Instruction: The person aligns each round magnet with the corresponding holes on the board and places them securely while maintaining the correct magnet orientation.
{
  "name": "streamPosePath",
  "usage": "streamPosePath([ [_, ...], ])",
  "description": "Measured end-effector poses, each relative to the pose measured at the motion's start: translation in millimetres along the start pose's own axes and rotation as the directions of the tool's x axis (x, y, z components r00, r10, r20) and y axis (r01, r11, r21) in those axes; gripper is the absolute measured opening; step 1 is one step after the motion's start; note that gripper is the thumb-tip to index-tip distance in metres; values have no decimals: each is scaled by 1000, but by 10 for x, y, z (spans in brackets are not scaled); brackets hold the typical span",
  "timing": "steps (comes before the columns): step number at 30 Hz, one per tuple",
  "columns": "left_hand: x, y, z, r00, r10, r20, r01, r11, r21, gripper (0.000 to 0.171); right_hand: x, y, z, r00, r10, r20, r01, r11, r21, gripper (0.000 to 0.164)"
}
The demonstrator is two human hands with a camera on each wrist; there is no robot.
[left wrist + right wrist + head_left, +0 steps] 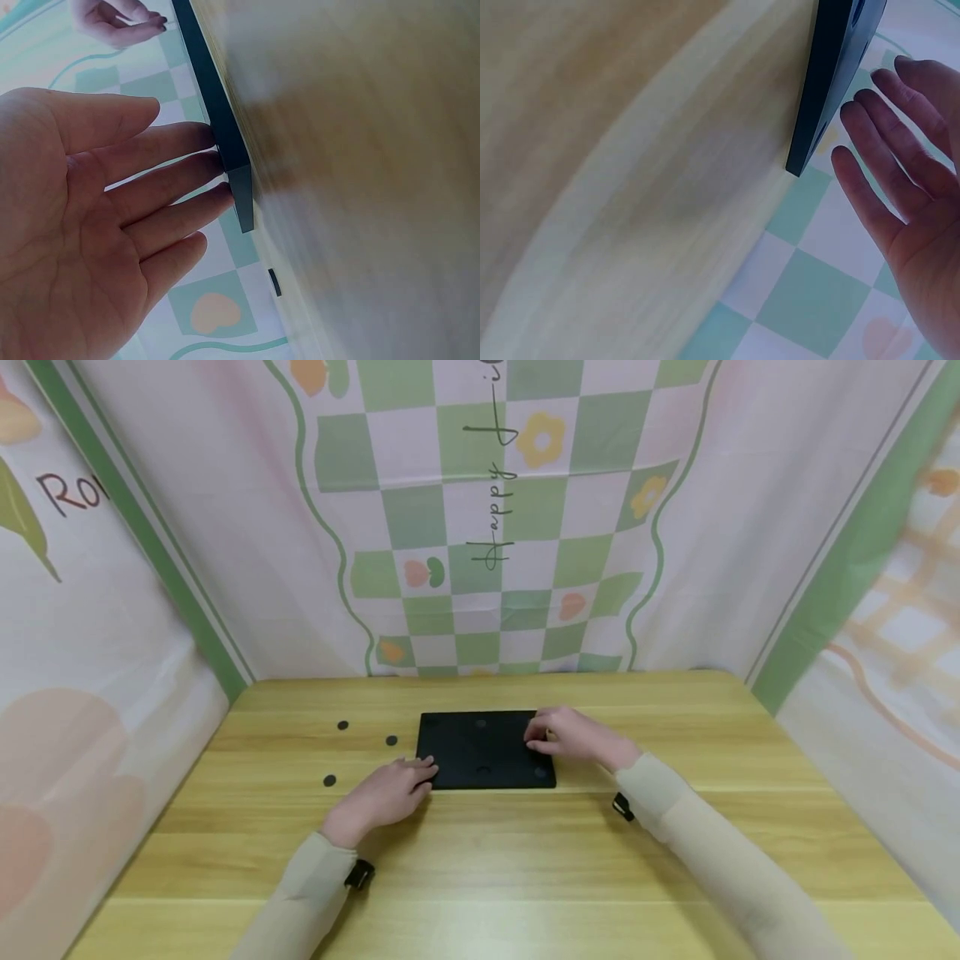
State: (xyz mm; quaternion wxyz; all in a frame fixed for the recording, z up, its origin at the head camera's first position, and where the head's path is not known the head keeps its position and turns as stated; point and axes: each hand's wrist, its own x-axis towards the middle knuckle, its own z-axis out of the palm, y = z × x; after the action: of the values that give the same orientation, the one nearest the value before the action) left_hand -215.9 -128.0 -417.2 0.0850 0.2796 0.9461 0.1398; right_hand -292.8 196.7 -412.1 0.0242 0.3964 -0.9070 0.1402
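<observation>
The black, oblong board [465,747] lay flat; the left hand [388,789] touched it, straight-fingered; the right hand's [572,735] grip was unclear.

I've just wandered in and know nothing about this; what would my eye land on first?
Probably the flat black board on the wooden table, with the left hand touching its near left corner and the right hand over its right side. Next, three small dark discs lie left of the board, and a green-and-white checked cloth with sideways lettering hangs behind.
</observation>
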Motion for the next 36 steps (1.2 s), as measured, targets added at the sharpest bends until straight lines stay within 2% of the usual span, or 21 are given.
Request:
streamPosePath([
  [5, -4, 5, -6, 1000, 1, -1, -1, 1000, -6, 39, -77, -73, -7, 1000, -5, 7, 5, 1000, 1, 9],
  [17, 13, -9, 9, 1000, -5, 5, 5, 1000, -3, 40, -205, -187, 31, 998, -62, -33, 62, 998, -3, 8],
  [36, 16, -1, 7, 1000, 0, 2, 0, 1000, 4, 39, -368, -312, 76, 1000, -21, 10, 21, 999, 30, 21],
])
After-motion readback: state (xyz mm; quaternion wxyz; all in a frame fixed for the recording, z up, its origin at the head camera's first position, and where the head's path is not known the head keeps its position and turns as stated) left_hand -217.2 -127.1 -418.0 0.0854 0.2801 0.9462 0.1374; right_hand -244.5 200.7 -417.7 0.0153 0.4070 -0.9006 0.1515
